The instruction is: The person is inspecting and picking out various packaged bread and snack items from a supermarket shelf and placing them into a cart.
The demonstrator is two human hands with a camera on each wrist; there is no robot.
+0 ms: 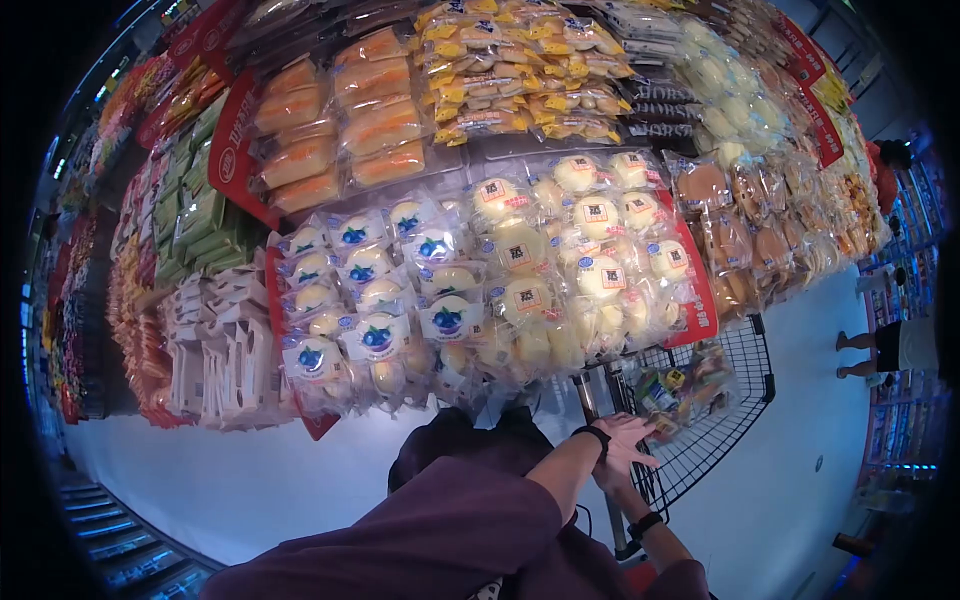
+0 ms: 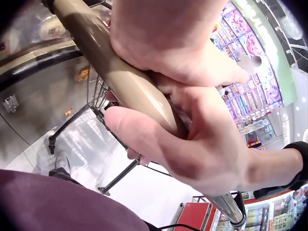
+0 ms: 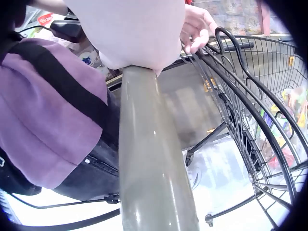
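Observation:
My right hand (image 2: 192,139) grips the beige shopping cart handle (image 2: 120,77), its thumb laid along the bar and fingertips showing beneath. My left hand (image 1: 625,432) is crossed over it at the wrist. In the left wrist view the heel of my left hand (image 2: 163,43) rests against the handle, right above the other hand. The left fingers (image 3: 196,33) hang loosely over the cart side in the right wrist view and hold nothing. Inside the black wire cart (image 1: 740,400) lie colourful packaged goods (image 1: 680,385).
A wide display of wrapped bakery goods stands in front, with blueberry-printed packs (image 1: 375,335), round white buns (image 1: 600,275) and yellow bags (image 1: 480,80). Red dividers (image 1: 235,140) separate the sections. At the right a person's legs (image 1: 865,350) show beside shelves.

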